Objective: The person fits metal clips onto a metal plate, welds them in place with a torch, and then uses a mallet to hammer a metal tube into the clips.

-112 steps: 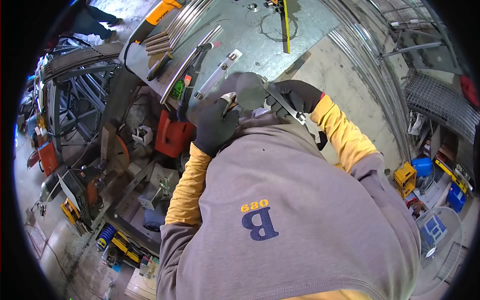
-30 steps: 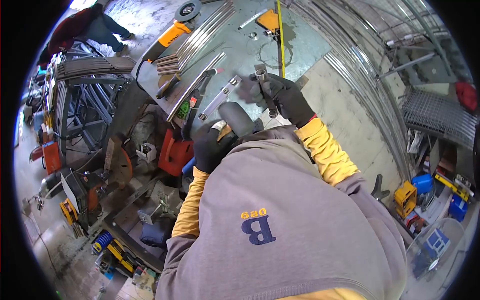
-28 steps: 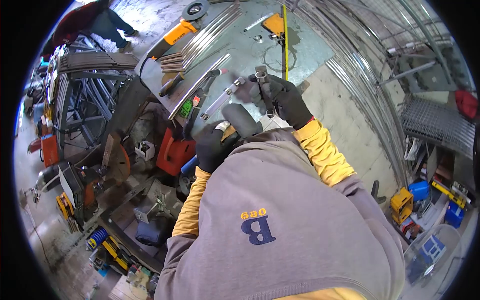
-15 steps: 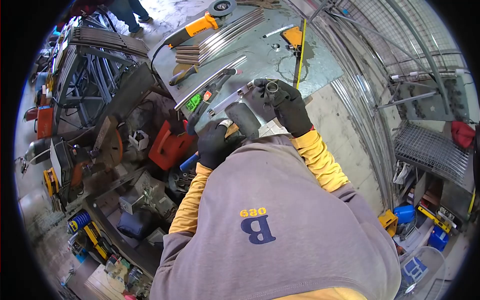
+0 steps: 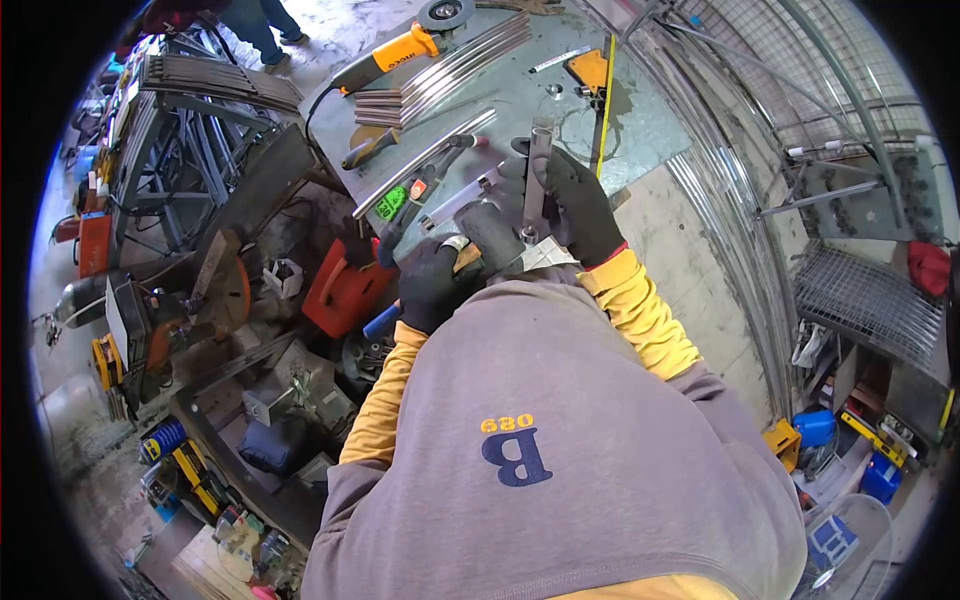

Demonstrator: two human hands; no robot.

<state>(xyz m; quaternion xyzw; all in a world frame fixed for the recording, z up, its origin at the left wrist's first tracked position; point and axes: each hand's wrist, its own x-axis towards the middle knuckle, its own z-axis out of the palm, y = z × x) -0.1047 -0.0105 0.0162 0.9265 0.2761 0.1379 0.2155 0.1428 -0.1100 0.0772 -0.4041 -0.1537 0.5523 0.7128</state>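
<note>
My right hand [image 5: 582, 208], in a black glove, is closed around a short metal tube [image 5: 537, 180] that stands lengthwise in view above the table's near edge. My left hand [image 5: 437, 285], also gloved, is closed near the wooden-looking piece [image 5: 467, 260] at the near edge; what its fingers grip is partly hidden. Between the hands lies a dark grey cylinder [image 5: 487, 235], with a whitish flat piece [image 5: 545, 254] beside it. A clear and metal bar [image 5: 457, 204] lies just beyond the cylinder.
On the metal table [image 5: 650, 140] are an orange angle grinder [image 5: 385, 60], several thin rods [image 5: 465, 70], a long tube [image 5: 425, 163], a yellow tape measure [image 5: 606, 110] and an orange square [image 5: 587, 68]. A person's legs [image 5: 258, 28] show at the upper left. A red case [image 5: 342, 290] sits left.
The tube in my right hand has turned from end-on to lengthwise. My left hand has stayed almost in place.
</note>
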